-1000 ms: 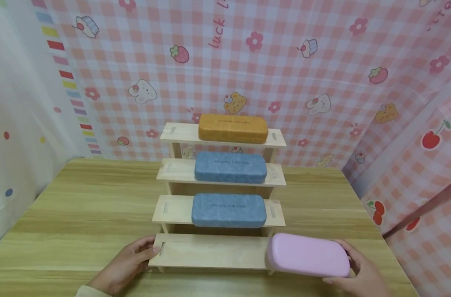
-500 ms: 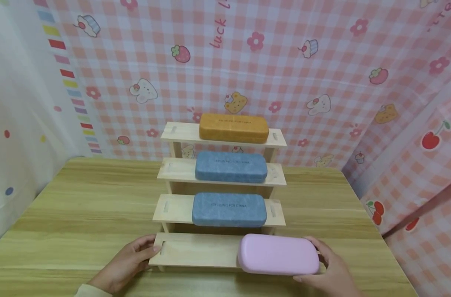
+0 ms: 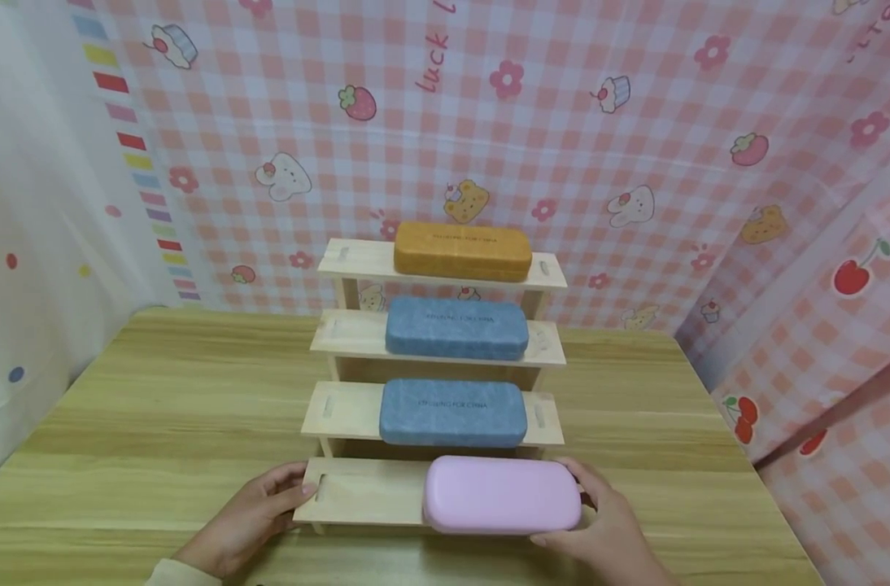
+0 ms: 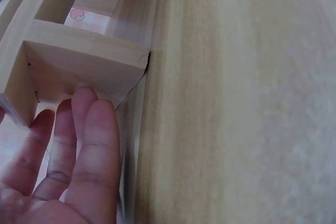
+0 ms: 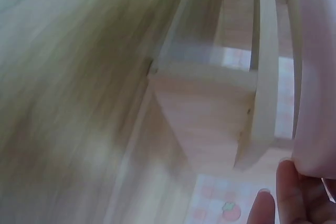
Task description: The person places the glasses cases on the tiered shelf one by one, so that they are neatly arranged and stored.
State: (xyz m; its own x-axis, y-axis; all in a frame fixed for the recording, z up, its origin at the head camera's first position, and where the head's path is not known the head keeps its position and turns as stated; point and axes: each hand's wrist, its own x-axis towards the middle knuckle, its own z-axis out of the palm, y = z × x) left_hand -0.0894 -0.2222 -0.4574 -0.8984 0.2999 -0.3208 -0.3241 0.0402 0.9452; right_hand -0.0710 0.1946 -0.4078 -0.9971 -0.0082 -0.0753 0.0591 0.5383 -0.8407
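A four-tier wooden display stand stands on the table. Pinched at one end by my right hand, a pink glasses case lies lengthwise close over the right part of the lowest tier. The thumb is at its front edge, the fingers behind. In the right wrist view, fingertips meet the case's end. My left hand grips the left end of the lowest tier, thumb on top. Its fingers reach under the board beside the end support in the left wrist view.
Two blue cases, one on the second tier and one on the third, sit above the pink one. An orange case rests on the top tier. A pink checked cloth hangs behind the wood-grain table.
My right hand has carried the pink case leftward, from beyond the stand's right end to over the lowest tier. The left hand keeps its grip in the same place.
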